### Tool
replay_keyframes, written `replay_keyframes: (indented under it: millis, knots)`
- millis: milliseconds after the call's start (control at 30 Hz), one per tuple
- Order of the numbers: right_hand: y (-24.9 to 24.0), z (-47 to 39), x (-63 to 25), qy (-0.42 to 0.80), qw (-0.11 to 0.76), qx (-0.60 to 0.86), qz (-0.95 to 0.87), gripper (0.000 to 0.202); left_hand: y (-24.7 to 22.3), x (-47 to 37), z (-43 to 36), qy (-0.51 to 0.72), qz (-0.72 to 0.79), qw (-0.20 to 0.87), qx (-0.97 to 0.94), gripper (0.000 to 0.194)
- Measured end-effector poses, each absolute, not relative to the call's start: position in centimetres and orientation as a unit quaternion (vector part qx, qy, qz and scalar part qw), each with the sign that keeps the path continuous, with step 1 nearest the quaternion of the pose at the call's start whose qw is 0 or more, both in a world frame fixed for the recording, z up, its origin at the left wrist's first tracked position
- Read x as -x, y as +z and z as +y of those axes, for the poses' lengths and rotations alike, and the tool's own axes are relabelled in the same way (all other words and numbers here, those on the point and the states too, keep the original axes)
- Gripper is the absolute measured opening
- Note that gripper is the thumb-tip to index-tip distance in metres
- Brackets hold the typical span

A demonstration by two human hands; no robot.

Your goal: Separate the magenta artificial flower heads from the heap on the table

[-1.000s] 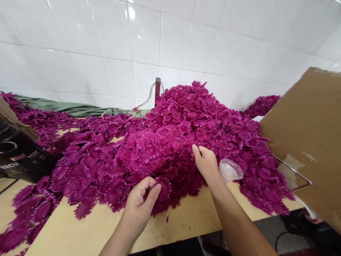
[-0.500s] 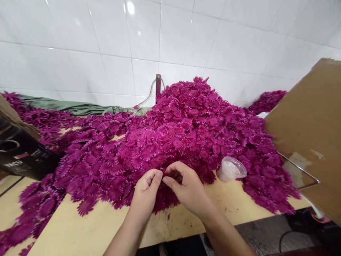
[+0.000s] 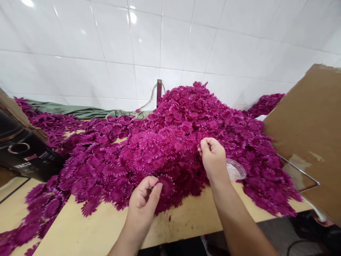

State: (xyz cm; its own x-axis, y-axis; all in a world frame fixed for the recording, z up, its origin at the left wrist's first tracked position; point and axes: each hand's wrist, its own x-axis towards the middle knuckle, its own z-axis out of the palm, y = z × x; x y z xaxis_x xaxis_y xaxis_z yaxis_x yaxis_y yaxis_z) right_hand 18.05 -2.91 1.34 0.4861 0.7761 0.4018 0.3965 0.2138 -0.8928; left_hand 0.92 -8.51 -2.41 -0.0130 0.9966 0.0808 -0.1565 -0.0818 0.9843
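Observation:
Magenta artificial flower heads (image 3: 160,142), flat with fringed petals, lie in a broad heap in front of me. Low at the heap's front edge, my left hand (image 3: 145,197) pinches one flower head (image 3: 167,185) by its edge between thumb and forefinger. Up and to the right, over the heap's slope, is my right hand (image 3: 214,156), its thumb and fingers pressed together. Whatever is between those fingertips blends into the flowers behind and cannot be made out. A clear plastic cup (image 3: 236,170) with whitish contents stands beside my right wrist, partly hidden by it.
A cardboard box (image 3: 306,142) rises on the right, with a bent metal rod (image 3: 301,170) beside it. On the left stands a black printed box (image 3: 29,153). Green cloth (image 3: 71,109) lies along the tiled wall (image 3: 112,49). The pale tabletop (image 3: 87,231) ends close to me.
My hands were together at the heap's front and are now apart. The right has moved up and right over the heap; the left stays low, with a flower head now showing at its fingertips.

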Motion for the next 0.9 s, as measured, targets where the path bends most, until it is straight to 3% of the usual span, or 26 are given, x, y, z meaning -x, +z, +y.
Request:
replay_keyframes:
  millis: [100, 200, 333, 400, 533, 667, 900]
  knots:
    - [1.2, -2.0, -18.5, 0.172, 0.598, 0.579, -0.527, 0.02, -2.2, -0.5, -8.5, 0.557, 0.456, 0.53, -0.448, 0.018]
    - [1.1, -2.4, -17.8, 0.098, 0.543, 0.583, -0.597, 0.032, -1.8, -0.8, -8.2, 0.541, 0.442, 0.55, -0.457, 0.018]
    - [1.5, -4.9, -16.5, 0.004, 0.482, 0.583, -0.654, 0.023, -1.7, -1.2, -7.7, 0.53, 0.454, 0.548, -0.462, 0.019]
    - [1.6, -6.5, -15.6, 0.057, 0.484, 0.564, -0.667, 0.022, -1.8, -1.3, -7.5, 0.536, 0.46, 0.542, -0.456, 0.022]
    - [1.0, -8.8, -13.5, 0.303, 0.459, 0.537, -0.64, 0.025, -2.3, -1.7, -7.4, 0.534, 0.454, 0.557, -0.446, 0.036]
    - [0.2, -8.9, -13.0, 0.415, 0.453, 0.502, -0.609, 0.005, -2.9, -2.0, -7.2, 0.537, 0.459, 0.543, -0.454, 0.043]
    - [0.6, -6.8, -14.0, 0.223, 0.499, 0.562, -0.621, 0.008, -2.3, -1.7, -7.5, 0.541, 0.453, 0.508, -0.493, 0.027]
